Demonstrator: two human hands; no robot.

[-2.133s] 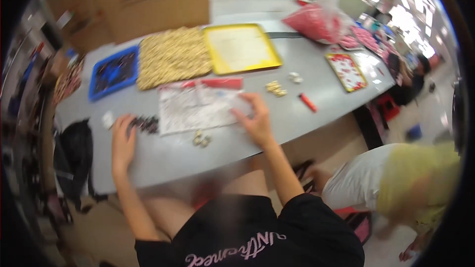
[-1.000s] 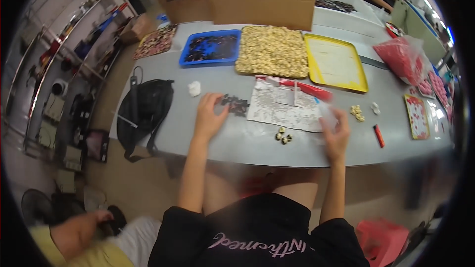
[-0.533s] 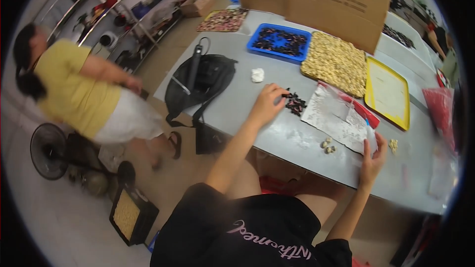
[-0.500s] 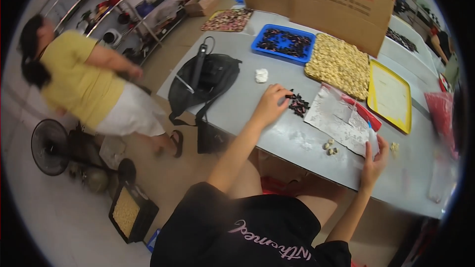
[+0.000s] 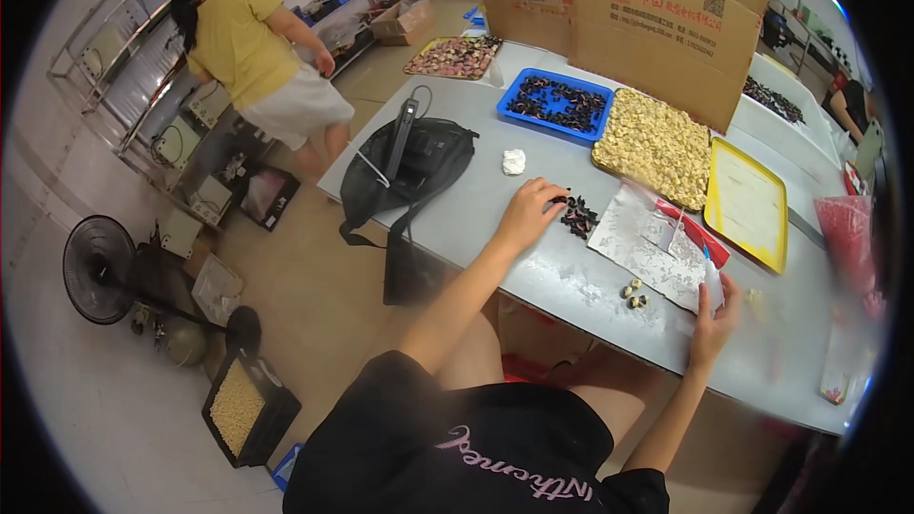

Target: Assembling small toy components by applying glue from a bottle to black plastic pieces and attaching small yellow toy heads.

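Note:
At the left edge of a small heap of black parts, my left hand is closed, with a small dark part at its fingertips. My right hand grips a slim white bottle with a thin blue tip, held upright over the near right corner of a stained white sheet. A red strip runs along the sheet's far right side. Several small cream-and-black pieces lie on the grey table between my hands.
Beyond the sheet are a blue tray of black parts, a tray of cream pieces and a yellow-rimmed tray. A cardboard screen stands behind. A black mesh bag and crumpled white lump lie left. A person is beyond.
The person in yellow has moved farther off, toward the shelves. The view has shifted slightly. My left hand stays by the black heap, and my right hand still holds the bottle.

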